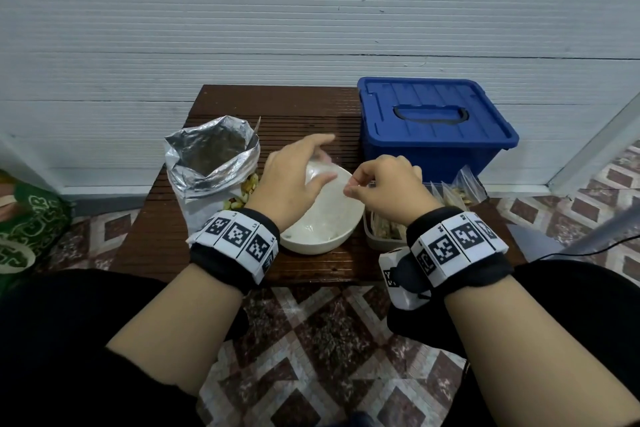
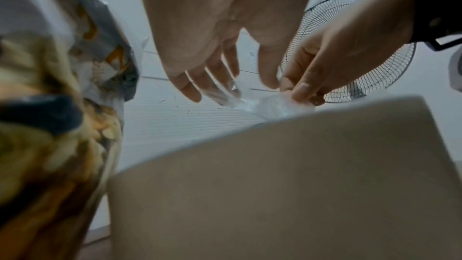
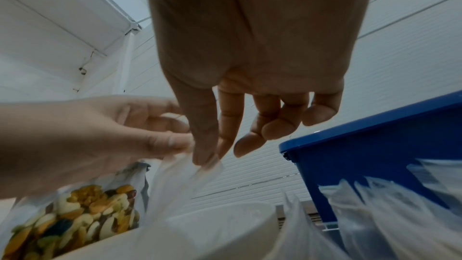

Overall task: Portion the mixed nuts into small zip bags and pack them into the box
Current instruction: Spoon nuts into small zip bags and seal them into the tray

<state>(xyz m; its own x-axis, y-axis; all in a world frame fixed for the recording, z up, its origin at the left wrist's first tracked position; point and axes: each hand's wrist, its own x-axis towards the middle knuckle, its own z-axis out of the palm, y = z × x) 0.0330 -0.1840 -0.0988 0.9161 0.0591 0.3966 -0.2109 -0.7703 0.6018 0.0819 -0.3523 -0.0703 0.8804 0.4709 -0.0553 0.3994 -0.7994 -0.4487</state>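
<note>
From the head view, both hands are above a white bowl [image 1: 323, 218] that stands on the dark wooden bench [image 1: 166, 236]. Between them they hold one small clear zip bag [image 1: 320, 172], right over the bowl. The left hand [image 1: 294, 180] has its fingers spread and only a little bent, with the thumb lying on the film. The right hand [image 1: 384, 185] has its fingers curled, and the thumb and first finger pinch the bag's edge. Left of the bowl stands the opened foil nut bag [image 1: 211, 166], with mixed nuts visible through a window in its side. The blue box [image 1: 436, 125] is behind the bowl to the right – its lid is on. Just in front of the box is a clear container [image 1: 381, 232] with zip bags standing in it; some contain nuts.

From the left wrist, the left hand's fingers [image 2: 190, 88] are almost straight and touch the clear film, while the right hand [image 2: 332, 60] pinches the same film just above the bowl's rim [image 2: 287, 124]. A wire fan [image 2: 375, 78] stands behind.

From the right wrist, the thumb and first finger [image 3: 207, 145] nip the top of the zip bag [image 3: 180, 177], and the other fingers are curled and hold nothing. The left hand [image 3: 100, 133] touches the bag from the other side – how firmly, I cannot tell. The nuts [image 3: 82, 213] show below, and the blue box [image 3: 375, 157] is to the right.
</note>
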